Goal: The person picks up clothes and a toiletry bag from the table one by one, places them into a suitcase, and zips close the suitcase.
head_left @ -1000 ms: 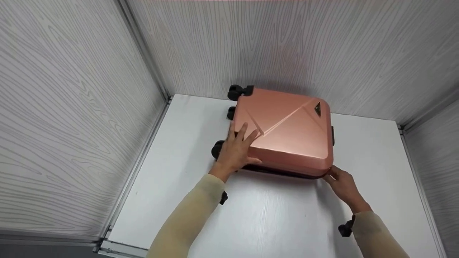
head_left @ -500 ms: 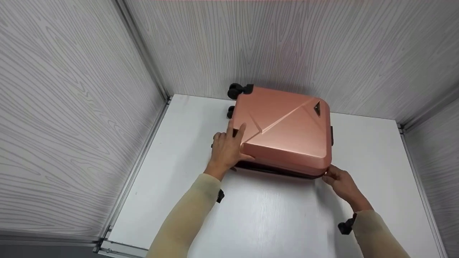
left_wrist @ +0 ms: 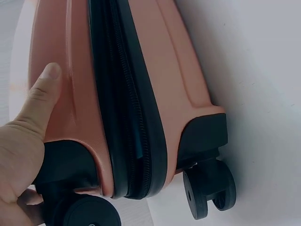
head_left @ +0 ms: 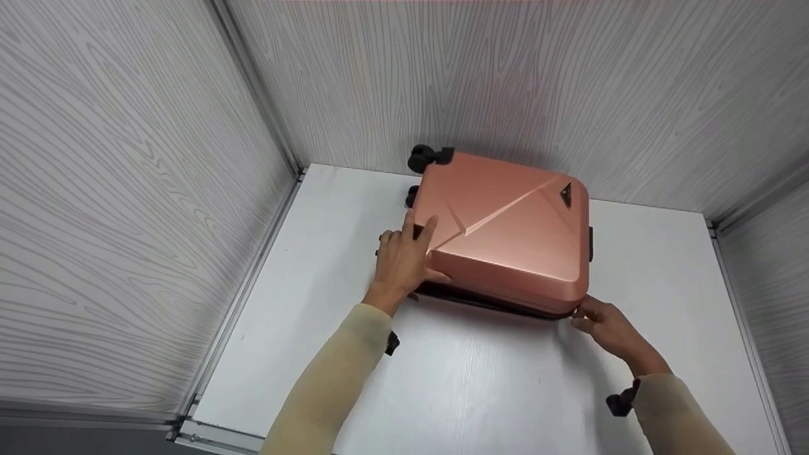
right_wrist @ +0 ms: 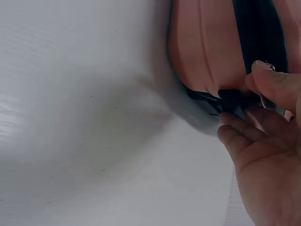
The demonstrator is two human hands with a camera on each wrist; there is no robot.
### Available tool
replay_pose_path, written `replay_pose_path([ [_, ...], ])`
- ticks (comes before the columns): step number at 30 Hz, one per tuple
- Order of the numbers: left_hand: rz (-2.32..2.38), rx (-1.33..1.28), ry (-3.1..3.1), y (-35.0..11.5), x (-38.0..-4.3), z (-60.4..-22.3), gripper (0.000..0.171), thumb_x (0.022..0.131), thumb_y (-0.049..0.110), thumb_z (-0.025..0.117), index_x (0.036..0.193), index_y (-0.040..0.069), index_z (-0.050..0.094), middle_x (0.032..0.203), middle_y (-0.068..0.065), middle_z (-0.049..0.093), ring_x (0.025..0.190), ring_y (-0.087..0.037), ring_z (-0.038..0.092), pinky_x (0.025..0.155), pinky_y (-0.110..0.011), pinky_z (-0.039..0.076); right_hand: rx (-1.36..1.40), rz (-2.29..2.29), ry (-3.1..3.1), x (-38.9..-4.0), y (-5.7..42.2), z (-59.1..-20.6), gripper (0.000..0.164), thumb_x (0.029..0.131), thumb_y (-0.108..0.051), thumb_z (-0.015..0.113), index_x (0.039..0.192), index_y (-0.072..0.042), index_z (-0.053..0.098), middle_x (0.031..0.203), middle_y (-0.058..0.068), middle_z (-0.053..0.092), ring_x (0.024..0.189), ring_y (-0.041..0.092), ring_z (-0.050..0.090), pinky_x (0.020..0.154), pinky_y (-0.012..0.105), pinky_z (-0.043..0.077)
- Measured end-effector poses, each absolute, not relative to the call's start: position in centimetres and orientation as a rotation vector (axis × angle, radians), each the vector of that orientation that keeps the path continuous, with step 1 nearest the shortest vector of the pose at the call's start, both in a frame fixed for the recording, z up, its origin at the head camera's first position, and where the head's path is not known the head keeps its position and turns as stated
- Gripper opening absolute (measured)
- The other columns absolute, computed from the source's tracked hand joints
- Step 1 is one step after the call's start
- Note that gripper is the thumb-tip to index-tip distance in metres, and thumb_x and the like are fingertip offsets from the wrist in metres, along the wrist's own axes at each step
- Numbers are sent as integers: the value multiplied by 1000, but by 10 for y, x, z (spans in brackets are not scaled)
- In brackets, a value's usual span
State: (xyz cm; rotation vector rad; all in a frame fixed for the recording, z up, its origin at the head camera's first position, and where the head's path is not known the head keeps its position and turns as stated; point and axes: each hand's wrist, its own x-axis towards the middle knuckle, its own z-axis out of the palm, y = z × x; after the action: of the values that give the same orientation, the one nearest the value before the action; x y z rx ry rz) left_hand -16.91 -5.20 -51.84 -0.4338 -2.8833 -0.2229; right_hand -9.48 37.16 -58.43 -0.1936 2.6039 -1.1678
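A rose-pink hard-shell suitcase (head_left: 505,215) lies on its side on a white surface, its black wheels (head_left: 422,159) to the left. My left hand (head_left: 399,259) grips its near left corner; the left wrist view has the thumb along the shell and fingers by a black wheel (left_wrist: 91,212). The black zip seam (left_wrist: 131,103) gapes slightly there, with a bit of blue inside. At the near right corner, my right hand (head_left: 610,327) pinches a small metal zipper pull (right_wrist: 270,67) on the black zip band (right_wrist: 261,33). The fingers partly hide it.
Patterned grey panels (head_left: 392,76) rise at the back and both sides, joined by metal rails (head_left: 253,253). The white surface (head_left: 468,379) extends in front of the suitcase. A small black device (head_left: 622,399) sits at my right wrist.
My left hand has slid left from the suitcase's front panel to its wheel-end corner, its fingers now bent round it. The right hand stays at the near right corner.
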Motion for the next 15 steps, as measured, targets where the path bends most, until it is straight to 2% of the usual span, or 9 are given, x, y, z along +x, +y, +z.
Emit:
replay_pose_path([
  [4, -277, -418, -2920, -47, -172, -518, 133, 57, 84, 82, 167, 30, 29, 169, -24, 28, 102, -37, 67, 110, -54, 44, -154, -1142, 2690, -100, 371, -584, 20, 101, -19, 72, 87, -8, 63, 135, 18, 63, 133, 41, 55, 105, 61, 44],
  [6, -300, -405, -2933, -44, -173, -519, 133, 58, 84, 81, 168, 31, 28, 170, -22, 26, 104, -37, 65, 110, -54, 43, -149, -1114, 2757, -102, 371, -585, 21, 101, -19, 72, 86, -7, 62, 142, 20, 61, 137, 43, 53, 107, 63, 43],
  [8, -313, -399, -2935, -42, -173, -521, 134, 58, 85, 81, 168, 31, 27, 170, -22, 25, 104, -38, 65, 109, -54, 43, -167, -1084, 2814, -103, 372, -587, 20, 100, -13, 70, 84, -6, 61, 134, 20, 64, 126, 41, 58, 101, 58, 46],
  [10, -315, -400, -2918, -41, -173, -523, 135, 57, 85, 81, 168, 30, 28, 169, -22, 26, 103, -39, 65, 107, -54, 44, -174, -1061, 2842, -104, 373, -589, 15, 100, -10, 68, 88, -6, 61, 114, 16, 68, 108, 33, 60, 91, 49, 47],
  [12, -302, -405, -2891, -41, -173, -526, 135, 57, 86, 81, 168, 29, 29, 168, -22, 28, 100, -39, 66, 105, -54, 46, -163, -1062, 2840, -105, 374, -590, 12, 101, -9, 65, 91, -6, 60, 97, 10, 63, 91, 27, 55, 80, 43, 44],
  [15, -272, -394, -2854, -40, -173, -529, 135, 56, 87, 81, 167, 29, 31, 167, -22, 30, 97, -38, 66, 102, -53, 47, -112, -1088, 2817, -108, 375, -591, 12, 104, -12, 61, 93, -7, 60, 87, 5, 59, 82, 23, 51, 73, 38, 42],
])
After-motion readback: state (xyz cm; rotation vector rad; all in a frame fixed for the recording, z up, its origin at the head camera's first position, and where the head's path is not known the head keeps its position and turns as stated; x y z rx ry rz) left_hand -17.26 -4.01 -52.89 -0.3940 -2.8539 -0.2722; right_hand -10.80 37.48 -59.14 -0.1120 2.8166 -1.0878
